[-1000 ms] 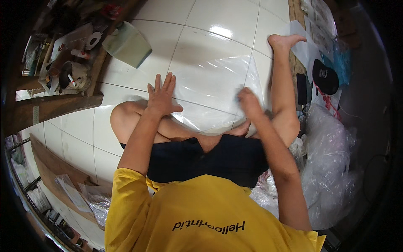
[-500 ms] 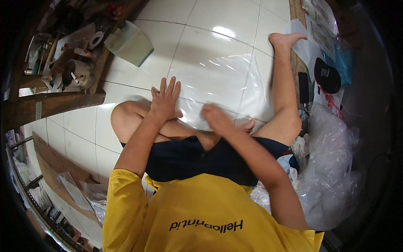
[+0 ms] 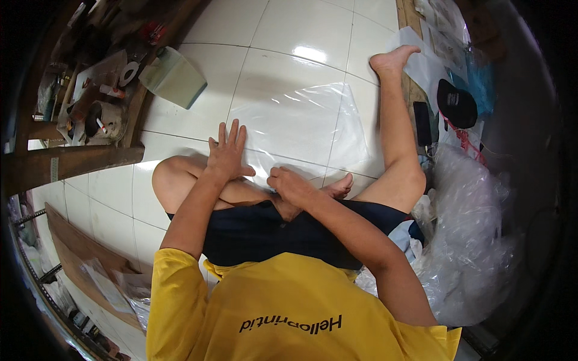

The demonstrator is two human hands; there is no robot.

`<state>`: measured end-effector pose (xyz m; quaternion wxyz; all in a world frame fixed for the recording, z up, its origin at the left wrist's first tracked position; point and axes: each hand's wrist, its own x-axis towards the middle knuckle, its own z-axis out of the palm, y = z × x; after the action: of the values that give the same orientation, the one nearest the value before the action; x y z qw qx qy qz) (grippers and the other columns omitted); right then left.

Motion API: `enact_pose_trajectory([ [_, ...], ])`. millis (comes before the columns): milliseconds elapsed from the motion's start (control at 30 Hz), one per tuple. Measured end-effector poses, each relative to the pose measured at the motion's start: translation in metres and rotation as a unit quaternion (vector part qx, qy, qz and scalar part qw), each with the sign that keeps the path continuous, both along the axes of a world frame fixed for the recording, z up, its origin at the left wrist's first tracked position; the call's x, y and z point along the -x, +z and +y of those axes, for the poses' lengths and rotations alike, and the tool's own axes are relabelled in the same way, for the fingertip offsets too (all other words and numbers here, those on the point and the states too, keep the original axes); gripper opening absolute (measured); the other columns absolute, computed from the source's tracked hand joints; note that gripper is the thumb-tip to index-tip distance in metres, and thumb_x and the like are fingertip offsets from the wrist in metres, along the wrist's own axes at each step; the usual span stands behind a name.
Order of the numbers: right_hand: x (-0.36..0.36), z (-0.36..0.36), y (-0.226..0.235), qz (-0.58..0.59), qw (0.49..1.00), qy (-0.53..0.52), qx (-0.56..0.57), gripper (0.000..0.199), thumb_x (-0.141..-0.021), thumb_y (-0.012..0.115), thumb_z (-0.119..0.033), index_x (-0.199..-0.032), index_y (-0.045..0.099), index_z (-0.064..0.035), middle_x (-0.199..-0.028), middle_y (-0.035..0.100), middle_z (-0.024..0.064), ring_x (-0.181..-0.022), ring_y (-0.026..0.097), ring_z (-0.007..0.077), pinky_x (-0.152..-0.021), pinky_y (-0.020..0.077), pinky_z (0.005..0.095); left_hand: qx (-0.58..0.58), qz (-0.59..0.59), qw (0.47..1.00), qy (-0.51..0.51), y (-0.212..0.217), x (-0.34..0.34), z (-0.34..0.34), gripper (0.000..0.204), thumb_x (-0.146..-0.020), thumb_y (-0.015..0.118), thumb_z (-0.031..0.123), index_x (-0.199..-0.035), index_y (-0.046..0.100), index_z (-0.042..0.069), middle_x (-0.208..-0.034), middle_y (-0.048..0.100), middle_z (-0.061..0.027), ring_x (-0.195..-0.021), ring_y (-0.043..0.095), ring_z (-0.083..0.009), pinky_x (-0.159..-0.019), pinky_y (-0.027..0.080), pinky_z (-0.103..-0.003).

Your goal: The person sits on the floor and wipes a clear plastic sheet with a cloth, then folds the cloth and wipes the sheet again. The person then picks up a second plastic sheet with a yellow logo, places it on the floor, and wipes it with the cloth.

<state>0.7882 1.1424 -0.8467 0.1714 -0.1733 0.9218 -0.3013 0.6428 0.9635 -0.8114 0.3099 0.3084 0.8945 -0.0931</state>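
A clear plastic sheet [image 3: 304, 120] lies spread on the white tiled floor in front of me, with shiny creases along its far side. My left hand [image 3: 226, 157] rests flat at the sheet's left edge, its fingers spread. Close to the near edge of the sheet, my right hand [image 3: 291, 185] is closed with its fingers curled under. What those fingers hold, if anything, is hidden. Both hands are apart, between my bent left leg and my stretched-out right leg.
A greenish translucent container [image 3: 174, 78] stands at the far left beside a wooden frame [image 3: 78, 161]. On the right are a black cap [image 3: 456, 103], a dark phone [image 3: 422, 124] and a heap of clear plastic [image 3: 466, 240]. Brown boards [image 3: 90, 256] lie at the lower left.
My right hand, blurred before, has come a little toward me and to the left, near the sheet's edge. My left hand stays flat. The whole view has shifted slightly.
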Motion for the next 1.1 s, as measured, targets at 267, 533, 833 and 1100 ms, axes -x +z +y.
enact_pose_trajectory([
  [267,-0.017,0.186,0.008,-0.089,0.948,-0.174,-0.250,0.016,-0.083,0.058,-0.003,-0.093,0.069,0.0019,-0.103,0.065,0.0238,-0.101,0.065,0.0396,-0.089,0.0537,0.0468,-0.003,-0.022,1.000,0.013,0.009,0.000,0.005,0.133,-0.065,0.085,0.054,-0.162,0.009,0.005,-0.170,0.001,-0.0165,-0.155,0.003,-0.0428,-0.119,0.024,-0.064],
  [533,0.027,0.113,0.012,0.041,0.961,-0.273,0.012,0.016,-0.080,0.061,0.005,-0.094,0.067,0.0003,-0.099,0.064,0.0211,-0.098,0.062,0.0416,-0.089,0.0496,0.0455,-0.007,0.007,1.000,-0.006,-0.001,0.000,-0.001,0.136,-0.065,0.081,0.068,-0.162,0.007,0.008,-0.170,0.001,-0.0155,-0.155,0.003,-0.0429,-0.118,0.027,-0.065],
  [833,0.123,-0.032,-0.033,0.158,0.950,-0.252,0.092,0.021,-0.080,0.061,0.000,-0.099,0.068,-0.0010,-0.097,0.061,0.0204,-0.096,0.061,0.0389,-0.085,0.0516,0.0453,0.009,-0.009,1.000,-0.020,0.001,0.002,-0.001,0.134,-0.069,0.080,0.066,-0.162,0.006,0.006,-0.170,-0.004,-0.0171,-0.155,-0.001,-0.0446,-0.118,0.023,-0.066],
  [1100,0.126,0.191,-0.037,0.177,0.870,-0.456,-0.057,0.013,-0.081,0.061,0.002,-0.092,0.066,-0.0002,-0.095,0.062,0.0229,-0.096,0.060,0.0419,-0.087,0.0487,0.0500,0.026,-0.047,0.999,0.005,0.009,0.006,0.008,0.131,-0.070,0.080,0.061,-0.162,0.005,0.004,-0.169,-0.006,-0.0188,-0.154,-0.005,-0.0452,-0.119,0.019,-0.066],
])
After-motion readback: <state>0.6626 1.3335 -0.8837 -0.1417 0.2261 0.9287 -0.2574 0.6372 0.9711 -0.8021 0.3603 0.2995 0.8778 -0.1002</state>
